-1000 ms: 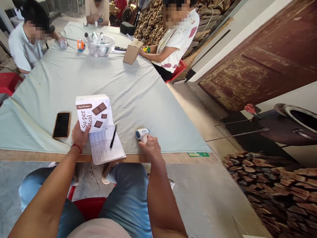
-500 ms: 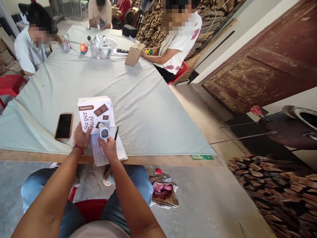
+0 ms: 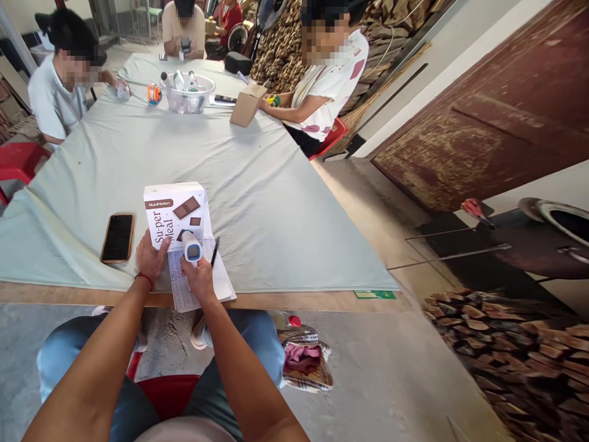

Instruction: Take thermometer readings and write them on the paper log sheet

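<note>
My left hand (image 3: 151,256) grips the lower left edge of a white box (image 3: 177,205) printed "NutriMotion" and "Su-per Meal", with brown chocolate pieces pictured on it. The box stands tilted on the table. Wrapped round the handle of a white and blue infrared thermometer (image 3: 192,248) is my right hand (image 3: 199,279). Its small screen faces me and its head is close against the front of the box. Below both lie sheets of written paper (image 3: 184,294), partly hidden by my hands. A black pen (image 3: 215,250) rests on the paper to the right.
A phone (image 3: 118,238) lies left of the box on the cloth-covered table (image 3: 285,227). Farther back are a plastic basket (image 3: 191,101) of bottles, an orange roll (image 3: 154,94) and a cardboard box (image 3: 247,105). Several people sit around the table. Split firewood (image 3: 515,344) is stacked at right.
The view has shifted slightly. My hands keep nearly the same hold on the box and the thermometer. The person at the far end has raised the object in their hands a little.
</note>
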`<state>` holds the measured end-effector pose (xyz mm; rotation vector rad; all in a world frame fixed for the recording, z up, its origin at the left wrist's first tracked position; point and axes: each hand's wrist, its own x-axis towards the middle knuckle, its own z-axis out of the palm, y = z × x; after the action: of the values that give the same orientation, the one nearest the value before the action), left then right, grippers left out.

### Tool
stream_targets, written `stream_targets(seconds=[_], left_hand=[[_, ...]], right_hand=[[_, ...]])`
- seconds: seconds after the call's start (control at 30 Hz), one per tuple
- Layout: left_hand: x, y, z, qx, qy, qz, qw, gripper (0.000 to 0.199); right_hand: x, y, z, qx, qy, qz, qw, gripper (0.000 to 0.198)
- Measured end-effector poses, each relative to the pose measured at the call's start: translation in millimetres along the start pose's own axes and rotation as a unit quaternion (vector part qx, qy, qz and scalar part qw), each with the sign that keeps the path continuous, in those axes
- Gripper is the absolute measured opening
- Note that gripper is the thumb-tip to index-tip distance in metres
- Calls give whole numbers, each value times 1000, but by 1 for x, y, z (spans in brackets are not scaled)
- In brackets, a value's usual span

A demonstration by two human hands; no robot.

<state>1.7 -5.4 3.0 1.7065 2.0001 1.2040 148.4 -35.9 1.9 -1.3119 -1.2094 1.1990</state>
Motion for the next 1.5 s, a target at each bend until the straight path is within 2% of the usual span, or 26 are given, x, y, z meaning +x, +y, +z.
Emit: stream_targets(seconds=[0.37, 0.5, 0.8, 1.0, 1.37, 1.43, 1.5], left_hand=[[0, 0, -1, 0, 2, -10, 1000, 50], [0, 1, -3, 9, -7, -13, 1000, 49], [0, 0, -2, 13, 2, -6, 1000, 48], [0, -1, -1, 17, 9, 1, 1000, 50], [2, -2, -2, 15, 6, -1, 1000, 51], [2, -2, -2, 18, 5, -2, 1000, 52], [2, -3, -1, 19, 5, -6, 1000, 53]], right_hand=[[2, 5, 3, -1, 19, 13, 1000, 22], [-3, 3, 2, 22, 0, 18, 1000, 23], [-36, -30, -20, 111, -82, 60, 989, 31], [-48, -48, -31, 134, -89, 89, 983, 38], [-55, -57, -40, 117, -94, 49, 988, 37], [-52, -55, -47, 92, -89, 39, 991, 38], [-43, -49, -61, 39, -53, 18, 998, 40]])
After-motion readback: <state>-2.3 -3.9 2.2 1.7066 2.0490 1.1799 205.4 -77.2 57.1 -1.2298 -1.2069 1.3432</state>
